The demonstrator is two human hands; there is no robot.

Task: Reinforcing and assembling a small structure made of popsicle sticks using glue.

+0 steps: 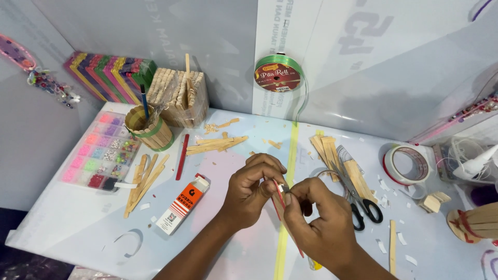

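Note:
My left hand [252, 189] and my right hand [317, 220] meet over the middle of the white table [78, 223]. Both pinch a thin red stick [280, 199] together with a wooden craft stick that shows just below my fingers. The red stick runs down past my right hand to a tip [301, 254]. A strip of yellow-green ribbon [284, 238] lies on the table under my hands. Black-handled scissors [363, 207] rest just right of my right hand.
A glue bottle [182, 204], loose wooden sticks [144, 181], a red stick [182, 156] and a bead organiser box [98, 153] lie at the left. A stick cup [150, 129], stick box [179, 98], ribbon roll [278, 74], tape roll [407, 165] stand further back.

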